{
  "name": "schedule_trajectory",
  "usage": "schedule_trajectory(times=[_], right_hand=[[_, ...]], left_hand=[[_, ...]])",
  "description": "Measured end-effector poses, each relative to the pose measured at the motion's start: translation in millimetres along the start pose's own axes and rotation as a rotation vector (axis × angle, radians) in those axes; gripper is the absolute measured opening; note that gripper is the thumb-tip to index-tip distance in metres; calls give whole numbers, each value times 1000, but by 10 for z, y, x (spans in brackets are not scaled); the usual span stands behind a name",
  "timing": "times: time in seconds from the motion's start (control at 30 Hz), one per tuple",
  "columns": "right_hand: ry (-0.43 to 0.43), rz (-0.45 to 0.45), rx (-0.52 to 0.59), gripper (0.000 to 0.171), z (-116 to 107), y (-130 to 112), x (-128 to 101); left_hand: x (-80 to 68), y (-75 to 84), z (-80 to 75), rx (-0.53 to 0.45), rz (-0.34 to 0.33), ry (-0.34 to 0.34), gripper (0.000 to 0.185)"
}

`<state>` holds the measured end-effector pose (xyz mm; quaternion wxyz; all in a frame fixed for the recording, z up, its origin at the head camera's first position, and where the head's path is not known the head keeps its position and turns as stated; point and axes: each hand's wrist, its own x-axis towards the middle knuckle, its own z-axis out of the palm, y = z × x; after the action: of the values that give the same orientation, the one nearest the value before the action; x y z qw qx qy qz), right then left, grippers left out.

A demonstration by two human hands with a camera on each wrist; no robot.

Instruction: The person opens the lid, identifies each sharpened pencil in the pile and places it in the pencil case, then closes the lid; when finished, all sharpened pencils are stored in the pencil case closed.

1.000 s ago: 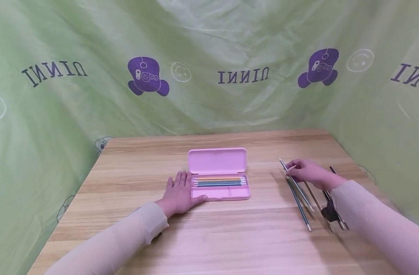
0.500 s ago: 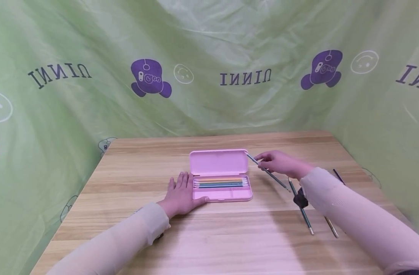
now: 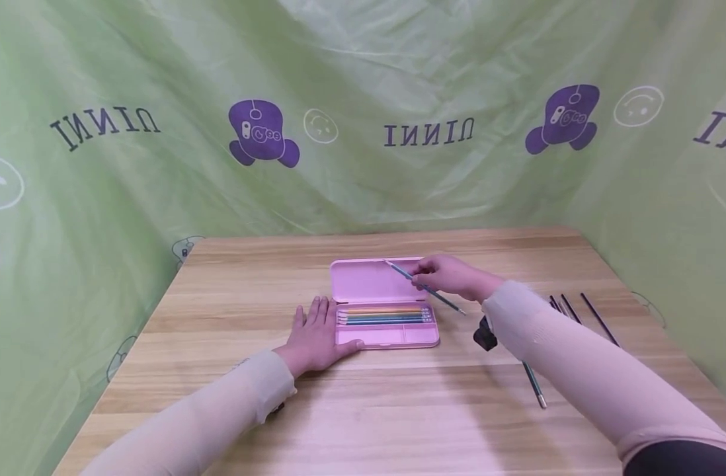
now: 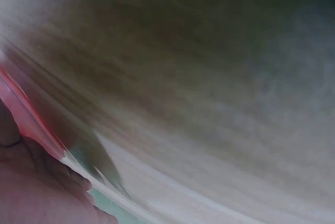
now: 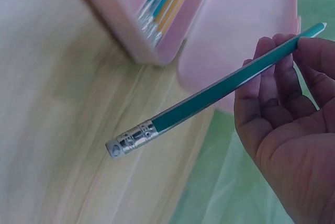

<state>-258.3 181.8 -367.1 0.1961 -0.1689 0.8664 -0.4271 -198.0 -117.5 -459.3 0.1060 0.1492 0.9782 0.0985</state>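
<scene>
A pink pencil case [image 3: 421, 336] lies open on the table, its lid tipped back. Several pencils [image 3: 383, 317] rest side by side in its long rear compartment. My left hand [image 3: 315, 337] lies flat at the case's left end, fingers spread and thumb along the front edge. In the head view my right hand [image 3: 452, 276] is raised in front of the lid's right side. It pinches a teal pencil [image 5: 209, 96] between thumb and fingers. The right wrist view shows that pencil's white eraser and silver ferrule pointing away from the hand. The left wrist view is mostly blurred tabletop.
To the right, partly behind the right sleeve, several dark pencils [image 3: 600, 318] lie on the wooden table [image 3: 250, 268]. Another teal pencil [image 3: 534, 385] sticks out below that sleeve. A green curtain [image 3: 351, 192] hangs behind and beside the table.
My right hand has carried the teal pencil leftward from the loose pencils on the right to the case's lid. My left hand has stayed at the case.
</scene>
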Motion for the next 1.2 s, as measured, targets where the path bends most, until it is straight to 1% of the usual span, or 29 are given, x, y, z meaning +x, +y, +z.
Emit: schedule_trajectory(times=[0.17,0.33,0.63,0.73,0.83,0.87,0.97,1.1,1.2], right_hand=[[-25,-2,17,27,105,-101,122],[-49,-15,21,25,197,-147,242],[-67,-110,-93,20,333,-208,388],[-79,-123,-130,19,369,-209,421],[-98,-119,-157,19,400,-209,437],[-104,-115,-159,19,410,-206,441],[-117,-117,-154,18,438,-192,450],[-115,-130,-134,18,464,-162,453],[-111,-139,-116,17,480,-141,451]], left_hand=[[-1,-16,13,-6,-9,-6,116],[-15,-4,3,-2,-14,-19,116],[-13,14,-6,10,-15,-25,115],[-12,16,-17,10,-20,-39,116],[-9,12,-18,2,-14,-27,116],[-2,9,-14,8,-18,-31,116],[7,-4,10,11,-9,-7,115],[23,-18,37,16,-4,6,116],[26,-21,34,14,-6,1,116]])
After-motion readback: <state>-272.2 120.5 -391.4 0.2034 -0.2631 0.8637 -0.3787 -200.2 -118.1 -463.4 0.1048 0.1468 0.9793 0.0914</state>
